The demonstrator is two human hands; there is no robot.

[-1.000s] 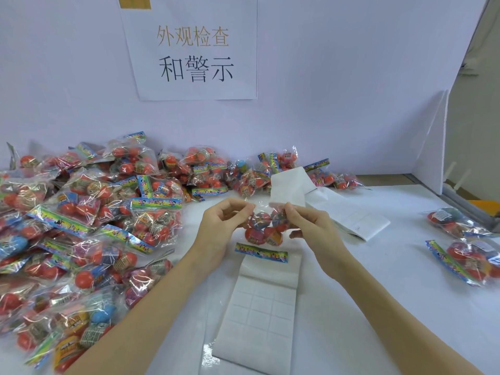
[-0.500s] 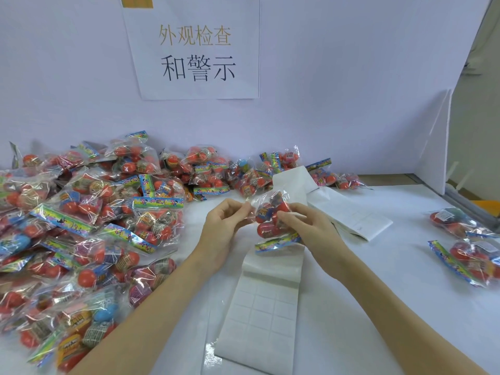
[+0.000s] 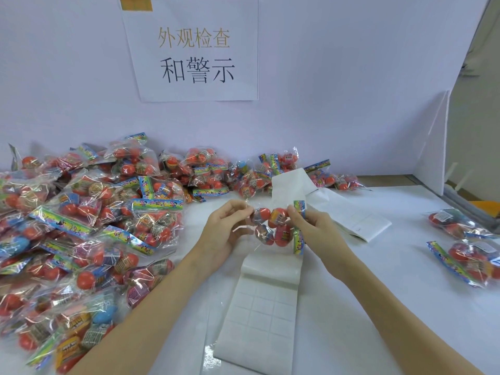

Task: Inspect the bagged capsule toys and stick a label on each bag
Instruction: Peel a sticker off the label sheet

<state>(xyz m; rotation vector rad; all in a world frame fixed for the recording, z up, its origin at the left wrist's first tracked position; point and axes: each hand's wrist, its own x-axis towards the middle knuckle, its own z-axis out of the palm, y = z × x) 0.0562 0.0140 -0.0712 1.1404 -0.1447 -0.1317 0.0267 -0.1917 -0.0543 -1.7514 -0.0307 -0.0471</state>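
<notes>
Item: clear crinkled plastic bag of red-orange capsule toys (image 3: 273, 226), held above the middle of the white worktop (image 3: 378, 280). Left hand (image 3: 224, 234) pinches its left edge; right hand (image 3: 316, 228) grips the striped header end. Blank white label sheet (image 3: 259, 315) lies directly beneath. Advice: turn slowly, hold the film taut, check every capsule before labelling.

- The place is a packing or inspection station in a small factory.
- A printed sign (image 3: 190, 48) in Chinese characters hangs on the white partition wall (image 3: 338, 77).
- A big pile of bagged capsule toys (image 3: 81, 226) lies on the white worktable (image 3: 378, 293), near a label sheet (image 3: 262, 315).
</notes>
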